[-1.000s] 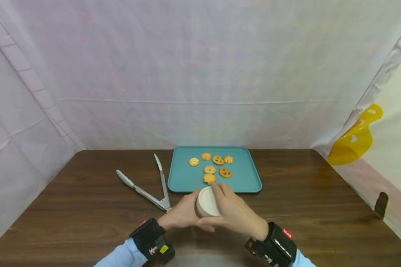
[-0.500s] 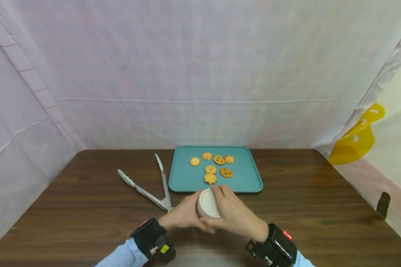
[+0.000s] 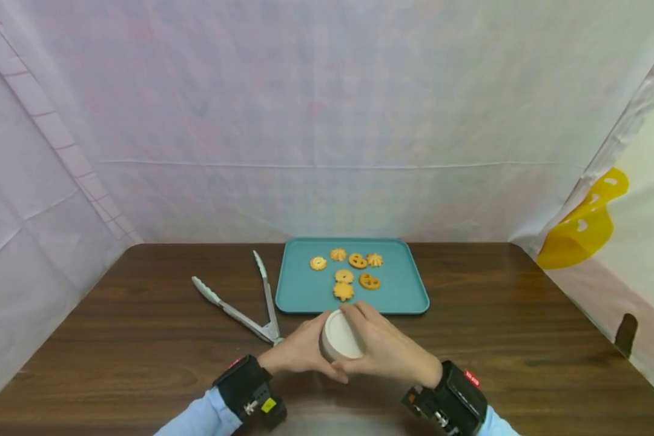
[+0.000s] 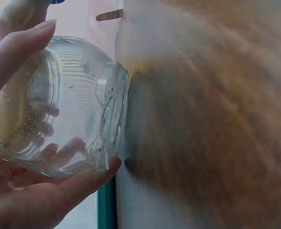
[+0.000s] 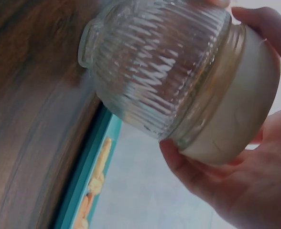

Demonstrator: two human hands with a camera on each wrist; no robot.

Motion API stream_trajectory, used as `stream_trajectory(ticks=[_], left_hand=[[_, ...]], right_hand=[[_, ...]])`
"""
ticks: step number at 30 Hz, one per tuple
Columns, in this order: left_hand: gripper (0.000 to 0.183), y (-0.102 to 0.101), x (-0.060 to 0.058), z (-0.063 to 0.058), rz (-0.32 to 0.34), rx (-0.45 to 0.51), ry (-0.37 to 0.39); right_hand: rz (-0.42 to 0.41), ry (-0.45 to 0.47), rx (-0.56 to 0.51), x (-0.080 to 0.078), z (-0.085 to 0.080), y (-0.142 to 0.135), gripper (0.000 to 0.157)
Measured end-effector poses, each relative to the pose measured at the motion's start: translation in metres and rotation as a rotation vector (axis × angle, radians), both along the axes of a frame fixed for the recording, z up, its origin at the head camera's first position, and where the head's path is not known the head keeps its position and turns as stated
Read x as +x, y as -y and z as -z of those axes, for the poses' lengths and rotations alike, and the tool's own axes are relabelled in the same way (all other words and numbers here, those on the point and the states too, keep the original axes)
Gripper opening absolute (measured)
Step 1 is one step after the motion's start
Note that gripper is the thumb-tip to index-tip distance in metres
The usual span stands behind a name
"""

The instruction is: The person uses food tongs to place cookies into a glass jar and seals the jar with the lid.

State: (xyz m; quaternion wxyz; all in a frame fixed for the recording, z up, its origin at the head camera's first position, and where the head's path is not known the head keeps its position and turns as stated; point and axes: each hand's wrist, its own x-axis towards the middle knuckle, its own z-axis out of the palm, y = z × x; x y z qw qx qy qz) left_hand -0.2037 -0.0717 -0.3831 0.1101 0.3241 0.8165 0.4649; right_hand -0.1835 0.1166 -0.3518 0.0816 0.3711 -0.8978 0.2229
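Note:
In the head view, both hands are round a glass jar with an off-white lid (image 3: 342, 336), in front of the tray. My left hand (image 3: 301, 350) grips the clear jar body (image 4: 76, 100) from the left side, thumb on one side and fingers on the other. The right hand (image 3: 383, 346) holds the lid, with thumb and fingers curled over its edge. From the right wrist, the jar's glass (image 5: 145, 71) shows vertical ribs, and the lid sits on its mouth. The jar's foot is close over the wooden table (image 4: 217, 114).
Behind the jar lies a teal tray (image 3: 403, 290) with several cookies (image 3: 343, 292), some pretzel-shaped. Spread tongs (image 3: 240, 318) rest on the table left of the tray, their hinge end close to my left hand. Pale cloth (image 3: 327, 121) hangs along the back and sides.
The right hand has turned a little on the lid, its fingers shifting back and its wrist slightly outward. My left hand keeps its hold on the jar; tray and tongs stay put.

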Motion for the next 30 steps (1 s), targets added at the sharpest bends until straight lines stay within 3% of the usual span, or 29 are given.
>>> stream_trajectory(ticks=[18, 25, 30], left_hand=[[0.108, -0.002, 0.0, -0.001, 0.033, -0.015, 0.001], [0.099, -0.002, 0.0, 0.0, 0.025, -0.024, -0.047], [0.099, -0.001, 0.0, 0.0, 0.021, -0.036, -0.04]], right_hand=[[-0.128, 0.147, 0.013, -0.008, -0.011, -0.01, 0.082], [-0.133, 0.179, 0.002, -0.01, -0.017, -0.013, 0.083], [-0.13, 0.187, -0.017, -0.01, -0.016, -0.017, 0.082]])
